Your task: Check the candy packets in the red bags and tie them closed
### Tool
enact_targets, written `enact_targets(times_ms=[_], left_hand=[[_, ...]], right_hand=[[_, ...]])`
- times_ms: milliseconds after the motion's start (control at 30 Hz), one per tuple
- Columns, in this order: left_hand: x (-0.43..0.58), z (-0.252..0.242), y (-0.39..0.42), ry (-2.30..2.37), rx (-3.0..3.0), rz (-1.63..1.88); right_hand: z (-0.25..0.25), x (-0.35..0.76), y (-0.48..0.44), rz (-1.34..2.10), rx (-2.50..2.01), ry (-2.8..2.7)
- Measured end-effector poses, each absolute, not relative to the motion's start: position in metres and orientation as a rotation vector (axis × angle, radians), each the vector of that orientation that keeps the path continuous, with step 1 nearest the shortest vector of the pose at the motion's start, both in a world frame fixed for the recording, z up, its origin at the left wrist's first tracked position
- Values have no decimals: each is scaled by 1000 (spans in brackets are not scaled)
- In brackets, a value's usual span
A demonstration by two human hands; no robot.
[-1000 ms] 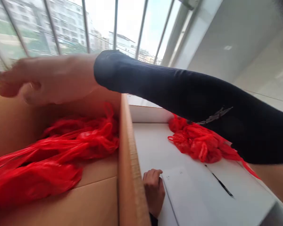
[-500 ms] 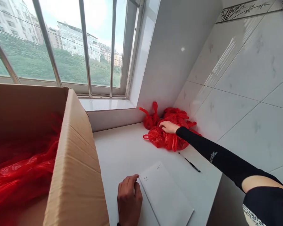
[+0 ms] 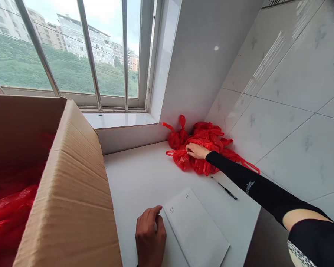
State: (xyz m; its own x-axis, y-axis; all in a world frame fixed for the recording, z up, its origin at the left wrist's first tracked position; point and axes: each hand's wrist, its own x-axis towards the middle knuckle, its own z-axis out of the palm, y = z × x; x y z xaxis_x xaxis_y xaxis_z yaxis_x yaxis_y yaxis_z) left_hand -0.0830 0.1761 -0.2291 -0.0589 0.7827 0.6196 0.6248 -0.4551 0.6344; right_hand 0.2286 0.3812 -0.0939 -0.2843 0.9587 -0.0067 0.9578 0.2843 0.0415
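On the white tabletop (image 3: pixel 133 181), my left hand (image 3: pixel 151 235) rests with its fingers curled into a loose fist and nothing visible in it. It lies just left of a white paper pad (image 3: pixel 196 226) with small dark handwriting at its top end. My right hand (image 3: pixel 197 151), below a black arm sleeve, reaches into the far corner. Its fingers are bent around part of a red plastic bag (image 3: pixel 183 161), their tips partly hidden. More knotted red plastic bags (image 3: pixel 208 131) are heaped around that hand. A black pen (image 3: pixel 225 190) lies between the pad and my right forearm.
A tall cardboard box (image 3: pixel 72 193) stands at the left, with red plastic (image 3: pixel 12 207) inside it. Behind the table are a barred window (image 3: pixel 91 59) and its sill (image 3: pixel 122 120). A tiled wall (image 3: pixel 289 96) rises at the right.
The view has shifted slightly right and down. A red bag handle now stretches out on the right side of the heap, behind my forearm. My left hand stays beside the pad.
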Motion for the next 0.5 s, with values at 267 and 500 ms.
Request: enact_targets(times_ms=[267, 500], left_hand=[[-85, -227, 177, 1545, 2042, 1535], [-86, -226, 175, 1534, 2037, 1532]], right_hand=[[-111, 231, 377, 28, 1840, 2595], [-120, 218, 371, 76, 1943, 2648]])
